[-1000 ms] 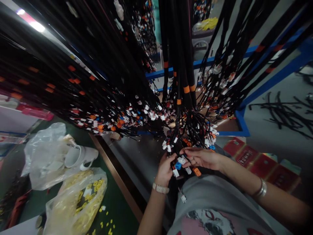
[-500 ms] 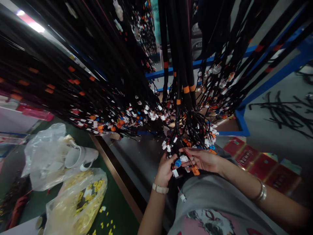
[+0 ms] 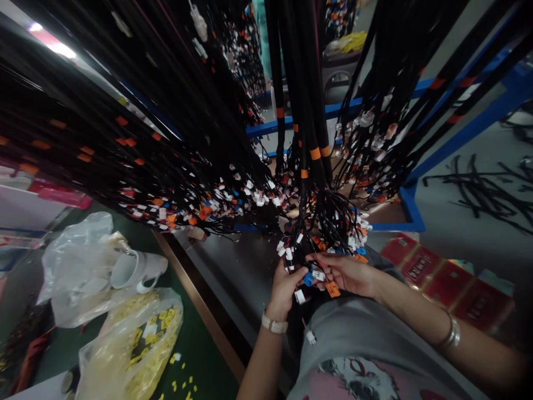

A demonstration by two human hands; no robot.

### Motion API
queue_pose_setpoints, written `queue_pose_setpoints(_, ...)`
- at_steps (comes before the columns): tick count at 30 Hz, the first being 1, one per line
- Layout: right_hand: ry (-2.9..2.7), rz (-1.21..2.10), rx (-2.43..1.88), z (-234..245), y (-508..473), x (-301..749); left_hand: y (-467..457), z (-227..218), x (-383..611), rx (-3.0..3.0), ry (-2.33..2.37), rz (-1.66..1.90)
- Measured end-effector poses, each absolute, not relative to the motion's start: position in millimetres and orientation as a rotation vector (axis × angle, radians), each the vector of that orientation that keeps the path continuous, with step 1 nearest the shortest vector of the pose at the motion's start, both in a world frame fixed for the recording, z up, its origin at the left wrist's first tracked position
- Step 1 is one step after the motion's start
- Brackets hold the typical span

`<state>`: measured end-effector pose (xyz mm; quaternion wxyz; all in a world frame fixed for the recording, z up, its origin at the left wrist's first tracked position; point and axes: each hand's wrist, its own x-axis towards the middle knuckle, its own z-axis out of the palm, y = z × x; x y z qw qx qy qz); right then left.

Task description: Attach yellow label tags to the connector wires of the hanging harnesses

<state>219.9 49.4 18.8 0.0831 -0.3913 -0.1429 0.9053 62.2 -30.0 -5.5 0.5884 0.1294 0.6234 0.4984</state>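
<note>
Just below centre, the left hand [image 3: 287, 286] is curled tight, thumb and forefinger pinching the blue plug [image 3: 308, 279]. The right hand [image 3: 348, 273] meets it, fingertips pinched on the white plug [image 3: 317, 275], with an orange plug [image 3: 332, 289] dangling under its fingers. The wires [image 3: 316, 216] above are a dense tangle (dozens of loose plugs), so a tug could snag neighbours or slip a plug from the grip.

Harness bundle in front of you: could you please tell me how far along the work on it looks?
Done: most hanging harnesses already carry white, blue and orange connectors. In hand: left hand and right hand pinch a blue connector on the nearest bundle. Left: cannot tell how many; the bag of yellow parts looks full.
</note>
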Motion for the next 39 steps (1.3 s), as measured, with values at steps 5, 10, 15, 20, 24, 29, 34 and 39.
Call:
queue_pose_setpoints(5, -0.407, 2.765, -1.098, 15, 46, 218, -31, -5, 73, 0.365, 1.53, 1.246)
queue_pose_setpoints(10, -0.311, 2.805, -1.016, 10, 43, 210, -31, -5, 83, 0.4, 1.63, 1.323)
queue_pose_setpoints(15, -0.282, 2.758, -1.123, 13, 44, 207, -32, -1, 84, 0.525, 1.681, 1.367)
queue_pose_setpoints(20, -0.307, 2.79, -1.117, 9, 47, 207, -33, -4, 78, 0.577, 1.705, 1.248)
queue_pose_setpoints(24, -0.272, 2.819, -1.176, 6, 50, 207, -32, -5, 72, 0.667, 1.686, 1.257)
queue_pose_setpoints(29, -0.208, 2.873, -1.131, 13, 54, 213, -31, -10, 62, 0.743, 1.676, 1.106)
queue_pose_setpoints(34, -0.267, 2.838, -0.98, 40, 64, 229, -30, -11, 55, 0.837, 1.659, 1.12)
queue_pose_setpoints(39, -0.273, 2.745, -1.016, 42, 66, 237, -31, -11, 54, 1.063, 1.777, 0.935)
